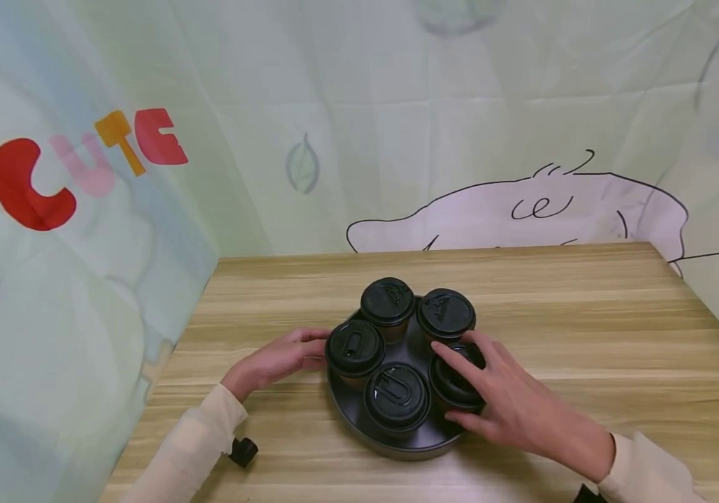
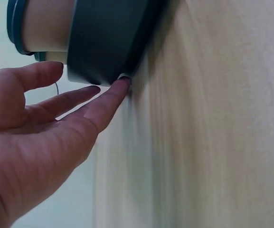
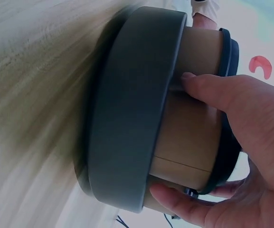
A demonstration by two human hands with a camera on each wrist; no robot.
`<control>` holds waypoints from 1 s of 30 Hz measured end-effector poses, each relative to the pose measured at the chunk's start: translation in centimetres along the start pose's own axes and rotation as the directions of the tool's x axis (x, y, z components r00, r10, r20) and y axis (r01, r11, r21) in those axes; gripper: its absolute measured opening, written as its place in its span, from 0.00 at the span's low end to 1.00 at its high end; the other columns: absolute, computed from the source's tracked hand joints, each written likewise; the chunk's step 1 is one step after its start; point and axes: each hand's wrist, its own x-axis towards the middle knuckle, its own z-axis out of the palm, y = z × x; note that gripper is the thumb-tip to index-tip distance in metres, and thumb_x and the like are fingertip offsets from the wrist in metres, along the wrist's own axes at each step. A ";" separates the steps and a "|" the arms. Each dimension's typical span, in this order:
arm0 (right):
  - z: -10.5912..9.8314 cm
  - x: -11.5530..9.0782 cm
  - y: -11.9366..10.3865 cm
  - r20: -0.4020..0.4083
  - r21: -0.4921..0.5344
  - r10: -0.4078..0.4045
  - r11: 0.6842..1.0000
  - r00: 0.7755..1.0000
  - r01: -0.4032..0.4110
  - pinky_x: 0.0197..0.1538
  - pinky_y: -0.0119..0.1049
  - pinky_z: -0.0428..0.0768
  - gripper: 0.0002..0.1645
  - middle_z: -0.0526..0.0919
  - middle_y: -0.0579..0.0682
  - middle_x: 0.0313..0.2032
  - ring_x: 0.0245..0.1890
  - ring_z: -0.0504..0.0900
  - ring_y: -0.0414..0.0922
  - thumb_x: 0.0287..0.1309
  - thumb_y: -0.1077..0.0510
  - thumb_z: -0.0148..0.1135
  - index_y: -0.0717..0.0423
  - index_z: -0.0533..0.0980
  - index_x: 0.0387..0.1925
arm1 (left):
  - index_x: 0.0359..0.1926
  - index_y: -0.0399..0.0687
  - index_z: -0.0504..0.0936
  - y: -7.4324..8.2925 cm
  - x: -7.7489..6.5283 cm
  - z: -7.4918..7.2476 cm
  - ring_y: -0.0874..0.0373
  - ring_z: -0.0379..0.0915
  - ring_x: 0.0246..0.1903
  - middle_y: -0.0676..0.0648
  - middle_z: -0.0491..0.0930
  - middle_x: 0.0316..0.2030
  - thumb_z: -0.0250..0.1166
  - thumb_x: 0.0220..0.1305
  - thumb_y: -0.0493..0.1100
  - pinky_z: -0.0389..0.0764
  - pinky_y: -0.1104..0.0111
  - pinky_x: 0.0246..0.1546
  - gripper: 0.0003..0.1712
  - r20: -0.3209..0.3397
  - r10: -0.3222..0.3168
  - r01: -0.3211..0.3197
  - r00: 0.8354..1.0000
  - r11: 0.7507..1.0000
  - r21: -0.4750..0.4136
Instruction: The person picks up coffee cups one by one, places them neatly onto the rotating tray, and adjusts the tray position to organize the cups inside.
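Several brown paper cups with black lids stand upright in a round, dark pan [image 1: 409,453]. My right hand [image 1: 513,402] grips the rightmost cup [image 1: 453,391], thumb on its near side and fingers over its lid and far side. In the right wrist view, that cup's brown wall [image 3: 189,137] shows between thumb and fingers, above the pan's rim. My left hand [image 1: 280,360] is beside the leftmost cup [image 1: 355,347], fingers extended. In the left wrist view, its fingertips [image 2: 120,85] touch the lower edge of the pan's outer wall.
The pan stands on a wood-grain table [image 1: 271,307]. A printed cloth [image 1: 258,140] with coloured letters and line drawings hangs behind and to the left. More lidded cups are at the near side [image 1: 397,396] and back [image 1: 387,300] of the pan.
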 end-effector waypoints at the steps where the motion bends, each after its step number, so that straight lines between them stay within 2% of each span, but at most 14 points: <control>1: -0.2 0.0 0.0 0.002 -0.001 0.004 1.000 1.000 -0.004 0.51 0.48 0.77 0.59 0.60 0.57 0.62 0.57 0.67 0.53 0.44 0.35 0.72 0.30 0.50 0.73 | 0.68 0.30 0.59 0.1 -0.1 -0.1 0.49 0.72 0.55 0.36 0.68 0.62 0.53 0.72 0.45 0.67 0.55 0.62 0.31 -0.004 -0.004 0.004 1.000 1.000 0.012; 6: -1.1 -0.1 0.3 0.006 -0.009 0.006 1.000 1.000 -0.006 0.49 0.46 0.78 0.57 0.61 0.56 0.61 0.57 0.67 0.53 0.44 0.33 0.71 0.33 0.52 0.73 | 0.70 0.36 0.58 0.9 -0.6 -0.8 0.49 0.70 0.58 0.38 0.67 0.64 0.53 0.72 0.47 0.68 0.55 0.61 0.32 -0.017 -0.003 0.005 1.000 0.995 0.096; 9: -1.4 -0.2 0.6 0.014 -0.014 -0.005 1.000 1.000 0.006 0.47 0.46 0.78 0.57 0.62 0.57 0.62 0.57 0.67 0.53 0.45 0.32 0.70 0.33 0.53 0.73 | 0.71 0.37 0.57 1.6 -0.9 -1.1 0.48 0.68 0.60 0.38 0.64 0.66 0.53 0.72 0.48 0.67 0.54 0.62 0.33 -0.016 0.011 -0.009 1.000 0.991 0.136; 15: -1.5 -0.2 0.6 0.061 -0.019 0.005 1.000 0.998 -0.004 0.47 0.46 0.79 0.58 0.60 0.56 0.63 0.56 0.68 0.53 0.44 0.28 0.67 0.28 0.48 0.73 | 0.71 0.35 0.57 2.6 -1.2 -1.5 0.47 0.67 0.61 0.37 0.62 0.67 0.52 0.73 0.49 0.65 0.52 0.62 0.33 -0.017 0.034 -0.030 0.999 0.981 0.189; 21: -1.8 -0.1 0.8 0.057 -0.028 -0.018 0.999 0.998 0.020 0.44 0.44 0.80 0.58 0.61 0.54 0.63 0.57 0.67 0.52 0.44 0.26 0.65 0.28 0.49 0.73 | 0.71 0.39 0.59 3.8 -1.8 -1.3 0.43 0.62 0.64 0.38 0.60 0.68 0.52 0.73 0.50 0.67 0.55 0.62 0.32 -0.073 0.068 -0.044 0.995 0.956 0.289; 26: -3.1 0.2 1.2 0.073 -0.034 -0.040 0.999 0.997 0.042 0.43 0.46 0.80 0.57 0.61 0.51 0.65 0.58 0.66 0.51 0.43 0.23 0.62 0.30 0.52 0.73 | 0.71 0.48 0.61 5.4 -2.5 -1.0 0.47 0.64 0.63 0.48 0.64 0.67 0.51 0.73 0.54 0.67 0.57 0.62 0.31 -0.134 0.142 -0.071 0.981 0.899 0.432; 30: -4.9 0.7 1.8 0.107 -0.033 -0.032 0.999 0.994 0.036 0.48 0.52 0.78 0.58 0.58 0.50 0.67 0.60 0.64 0.52 0.41 0.20 0.60 0.29 0.51 0.73 | 0.71 0.55 0.62 7.1 -3.1 -0.7 0.56 0.66 0.62 0.55 0.64 0.66 0.51 0.71 0.59 0.68 0.56 0.61 0.32 -0.186 0.228 -0.079 0.956 0.807 0.585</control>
